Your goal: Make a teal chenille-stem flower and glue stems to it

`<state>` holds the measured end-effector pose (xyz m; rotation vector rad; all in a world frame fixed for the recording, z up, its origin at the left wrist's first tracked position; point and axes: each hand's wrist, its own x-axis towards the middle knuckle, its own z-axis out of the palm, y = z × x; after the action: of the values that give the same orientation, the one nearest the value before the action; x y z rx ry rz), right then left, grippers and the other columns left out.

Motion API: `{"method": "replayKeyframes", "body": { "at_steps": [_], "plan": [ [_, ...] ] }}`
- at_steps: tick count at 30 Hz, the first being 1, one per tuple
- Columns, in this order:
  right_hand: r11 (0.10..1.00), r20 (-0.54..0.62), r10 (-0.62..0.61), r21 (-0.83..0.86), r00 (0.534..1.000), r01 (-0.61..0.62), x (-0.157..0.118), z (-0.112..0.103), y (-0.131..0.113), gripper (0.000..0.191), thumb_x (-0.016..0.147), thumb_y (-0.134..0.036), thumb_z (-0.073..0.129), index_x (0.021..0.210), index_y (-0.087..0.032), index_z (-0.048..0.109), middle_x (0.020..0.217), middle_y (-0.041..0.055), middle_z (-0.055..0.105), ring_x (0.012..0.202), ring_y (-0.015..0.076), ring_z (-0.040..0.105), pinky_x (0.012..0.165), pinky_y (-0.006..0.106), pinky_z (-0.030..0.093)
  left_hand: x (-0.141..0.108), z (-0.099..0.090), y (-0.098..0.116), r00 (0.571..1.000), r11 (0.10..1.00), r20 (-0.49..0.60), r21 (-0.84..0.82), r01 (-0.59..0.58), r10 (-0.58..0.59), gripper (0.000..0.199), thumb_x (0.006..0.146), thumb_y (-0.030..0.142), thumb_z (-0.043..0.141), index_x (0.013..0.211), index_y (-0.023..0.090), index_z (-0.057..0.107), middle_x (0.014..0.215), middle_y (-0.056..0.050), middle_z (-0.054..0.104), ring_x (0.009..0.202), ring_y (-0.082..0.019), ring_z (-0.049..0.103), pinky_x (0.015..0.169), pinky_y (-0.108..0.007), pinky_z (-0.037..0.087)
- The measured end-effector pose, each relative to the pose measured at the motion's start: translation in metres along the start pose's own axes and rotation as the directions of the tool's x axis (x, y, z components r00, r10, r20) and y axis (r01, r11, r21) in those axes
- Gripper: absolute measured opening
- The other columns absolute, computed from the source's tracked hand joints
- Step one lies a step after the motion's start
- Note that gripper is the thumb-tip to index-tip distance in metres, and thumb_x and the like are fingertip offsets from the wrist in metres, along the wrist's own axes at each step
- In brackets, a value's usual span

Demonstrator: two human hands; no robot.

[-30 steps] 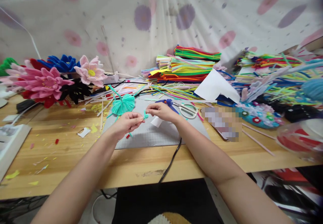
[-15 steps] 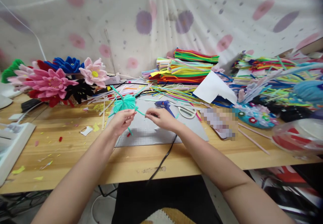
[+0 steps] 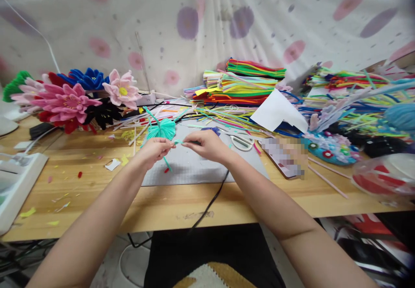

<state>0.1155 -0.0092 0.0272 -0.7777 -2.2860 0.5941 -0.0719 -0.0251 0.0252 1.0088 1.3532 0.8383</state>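
Over the grey cutting mat (image 3: 194, 175), my left hand (image 3: 156, 152) and my right hand (image 3: 209, 146) face each other, fingertips pinched. A short stretch of teal pipe cleaner (image 3: 178, 142) shows between them, gripped at both ends. Just behind my left fingers is a round, pleated teal pipe-cleaner piece (image 3: 164, 129) with thin stems sticking out; whether my left hand also holds it is hidden. Partly covered by my right hand is a blue glue gun (image 3: 212, 130). White-handled scissors (image 3: 242, 142) lie to the right of that hand.
Fuzzy flowers (image 3: 69, 102) stand at the back left. Stacked coloured pipe cleaners (image 3: 243, 87) fill the back. A phone (image 3: 282, 158), blurred over, and white paper (image 3: 279, 113) lie right. A white power strip (image 3: 24, 184) sits left; a black cable (image 3: 212, 203) crosses the front edge.
My fingertips have come closer together, and less of the teal pipe cleaner shows between them. My right hand has shifted slightly left and now covers more of the glue gun.
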Motion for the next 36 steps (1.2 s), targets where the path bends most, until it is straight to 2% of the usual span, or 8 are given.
{"method": "replayKeyframes", "body": {
  "at_steps": [6,11,15,19,25,29,31,36],
  "plan": [
    [0.992,0.092,0.093,0.082,0.991,-0.100,-0.015,0.018,0.014,0.023,0.085,-0.021,0.043,0.087,-0.013,0.065,0.071,0.0013,0.062,0.061,0.0078,0.049,0.060,0.019,0.033,-0.008,-0.004,-0.001,0.974,0.938,0.227,-0.339,0.068,0.011,0.015,0.068,0.015,0.058,0.057,0.012,0.048,0.046,0.007,0.033,0.032,0.001,0.016,0.028,-0.011,0.008],
    [0.989,0.070,0.121,0.082,0.990,-0.126,0.007,0.015,0.031,0.021,0.083,-0.023,0.048,0.085,-0.013,0.066,0.066,-0.0007,0.060,0.061,0.0083,0.048,0.060,0.019,0.033,-0.002,-0.002,-0.006,0.904,0.980,0.416,-0.122,0.157,-0.093,0.015,0.062,0.019,0.064,0.059,0.013,0.051,0.044,0.006,0.037,0.031,0.001,0.016,0.028,-0.013,0.006],
    [0.997,0.011,0.067,-0.044,0.998,-0.067,0.017,0.005,0.021,0.017,0.081,-0.022,0.051,0.082,-0.015,0.067,0.076,0.0025,0.065,0.071,0.0109,0.054,0.065,0.020,0.034,0.005,-0.001,0.000,0.974,0.985,0.205,0.157,0.067,-0.099,0.009,0.063,0.017,0.063,0.059,0.009,0.059,0.038,0.004,0.037,0.030,0.000,0.023,0.030,-0.015,0.009],
    [0.993,0.056,-0.029,-0.113,0.998,0.035,0.002,0.006,0.004,0.021,0.084,-0.023,0.047,0.085,-0.016,0.066,0.081,0.0052,0.066,0.074,0.0121,0.056,0.066,0.021,0.035,0.005,-0.003,0.007,1.000,0.995,0.023,0.097,-0.003,0.001,0.010,0.065,0.016,0.060,0.057,0.010,0.057,0.037,0.005,0.035,0.029,-0.001,0.022,0.030,-0.015,0.009],
    [0.996,0.135,0.082,-0.038,0.987,-0.077,-0.010,0.019,0.017,0.023,0.085,-0.015,0.042,0.092,-0.015,0.065,0.085,0.0038,0.067,0.074,0.0100,0.057,0.066,0.020,0.036,0.002,-0.006,-0.001,0.960,0.975,0.279,-0.220,0.035,0.029,0.018,0.062,0.020,0.063,0.056,0.013,0.048,0.043,0.007,0.034,0.030,0.001,0.017,0.028,-0.014,0.007],
    [0.994,0.039,0.087,-0.069,0.995,-0.085,0.005,0.011,0.026,0.020,0.085,-0.017,0.045,0.088,-0.015,0.065,0.082,0.0032,0.067,0.074,0.0103,0.056,0.065,0.019,0.035,0.001,-0.006,-0.003,0.924,0.994,0.380,-0.085,0.070,-0.032,0.018,0.059,0.022,0.066,0.057,0.014,0.051,0.041,0.006,0.037,0.029,0.000,0.018,0.029,-0.015,0.005],
    [0.992,0.011,0.046,-0.120,0.999,-0.045,0.010,0.006,0.021,0.019,0.084,-0.020,0.047,0.087,-0.015,0.065,0.083,0.0042,0.067,0.076,0.0115,0.056,0.067,0.020,0.036,0.002,-0.005,0.000,0.949,0.998,0.313,0.047,0.034,-0.047,0.015,0.058,0.022,0.066,0.056,0.012,0.055,0.038,0.005,0.037,0.029,0.000,0.019,0.031,-0.016,0.006],
    [0.966,0.047,-0.037,-0.255,0.998,0.048,-0.001,0.012,0.001,0.020,0.086,-0.020,0.044,0.088,-0.014,0.063,0.088,0.0083,0.067,0.079,0.0146,0.058,0.069,0.023,0.036,0.002,0.000,0.007,0.997,0.973,-0.039,0.226,-0.051,0.062,0.016,0.058,0.019,0.067,0.050,0.011,0.057,0.035,0.005,0.035,0.031,-0.001,0.024,0.033,-0.017,0.009]
  ]
}}
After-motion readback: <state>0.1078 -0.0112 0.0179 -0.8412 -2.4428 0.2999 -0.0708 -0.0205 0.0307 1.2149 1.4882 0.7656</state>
